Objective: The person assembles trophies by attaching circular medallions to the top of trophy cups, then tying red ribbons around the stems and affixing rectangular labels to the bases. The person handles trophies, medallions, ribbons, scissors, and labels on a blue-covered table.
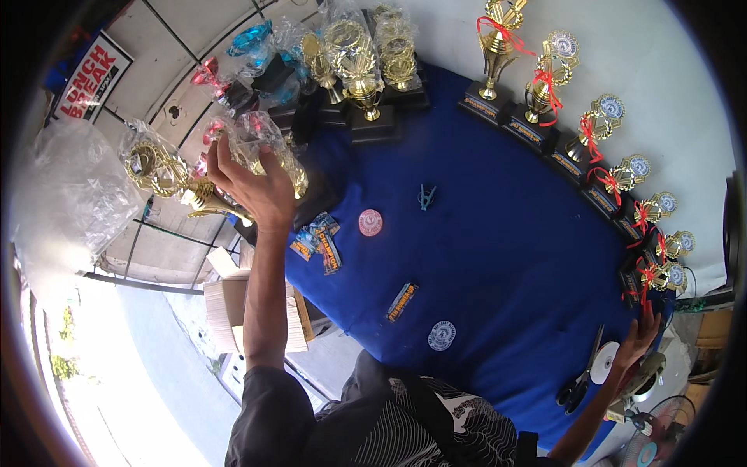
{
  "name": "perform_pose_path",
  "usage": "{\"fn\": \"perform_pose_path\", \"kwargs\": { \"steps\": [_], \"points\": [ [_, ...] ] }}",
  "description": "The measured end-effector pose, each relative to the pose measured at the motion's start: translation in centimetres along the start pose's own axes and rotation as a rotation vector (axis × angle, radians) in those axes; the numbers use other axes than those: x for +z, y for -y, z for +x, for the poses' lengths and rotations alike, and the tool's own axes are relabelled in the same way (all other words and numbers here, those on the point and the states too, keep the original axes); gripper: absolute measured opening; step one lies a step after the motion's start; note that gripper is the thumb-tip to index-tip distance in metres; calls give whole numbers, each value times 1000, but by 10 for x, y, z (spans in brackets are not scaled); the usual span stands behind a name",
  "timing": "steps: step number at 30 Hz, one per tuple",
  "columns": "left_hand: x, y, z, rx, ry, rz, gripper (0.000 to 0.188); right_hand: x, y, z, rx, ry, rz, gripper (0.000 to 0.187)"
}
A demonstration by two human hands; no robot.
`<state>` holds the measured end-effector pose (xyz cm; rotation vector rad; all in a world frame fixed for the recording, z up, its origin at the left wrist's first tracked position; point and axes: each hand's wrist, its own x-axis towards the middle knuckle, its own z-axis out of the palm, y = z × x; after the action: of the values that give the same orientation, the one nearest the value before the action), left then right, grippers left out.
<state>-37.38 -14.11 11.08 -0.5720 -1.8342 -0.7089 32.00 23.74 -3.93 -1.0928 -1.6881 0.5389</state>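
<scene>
Head view: a wrapped gold trophy (159, 167), long axis sloping down rightward, lies just left of the nearer left hand (255, 189); the right hand (640, 340) is beside a ribboned trophy (663, 277). Neither hand's grip can be told.

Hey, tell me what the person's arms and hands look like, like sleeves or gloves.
The left hand and right hand wear no gloves. The left sleeve is short and dark; the dark shirt has white line graphics.

On the tabletop (498, 241) before me, trophies (603, 201) line the right, other trophies (362, 92) crowd the far left, and scissors (585, 375) lie beside a spool (600, 369) near right.
</scene>
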Motion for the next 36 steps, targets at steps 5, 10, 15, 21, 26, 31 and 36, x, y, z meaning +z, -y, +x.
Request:
{"fn": "perform_pose_path", "kwargs": {
  "steps": [5, 10, 15, 21, 26, 31, 36],
  "points": [
    [6, 22, -16, -255, 319, -188, 43, 2, 32, -19, -12, -186, -188, 29],
    [-20, -8, -2, -288, 265, -379, 20, 45, 115, -24, -48, 75, 24, 16],
    [-73, -83, 4, -48, 227, -757, 18, 110, 237, -41, -373, 359, 40, 33],
    [-106, -181, -11, -74, 617, -1540, 26, 163, 333, -59, -610, 543, 98, 58],
    [-75, -227, -22, 78, 873, -1810, 20, 166, 318, -63, -304, 705, 274, 28],
    [65, -243, -22, 459, 735, -897, 28, 173, 266, -83, -105, 478, 279, 20],
    [241, -207, -12, 786, 1170, 130, 42, 189, 223, -98, -129, 295, 245, 30]
  ]
}}
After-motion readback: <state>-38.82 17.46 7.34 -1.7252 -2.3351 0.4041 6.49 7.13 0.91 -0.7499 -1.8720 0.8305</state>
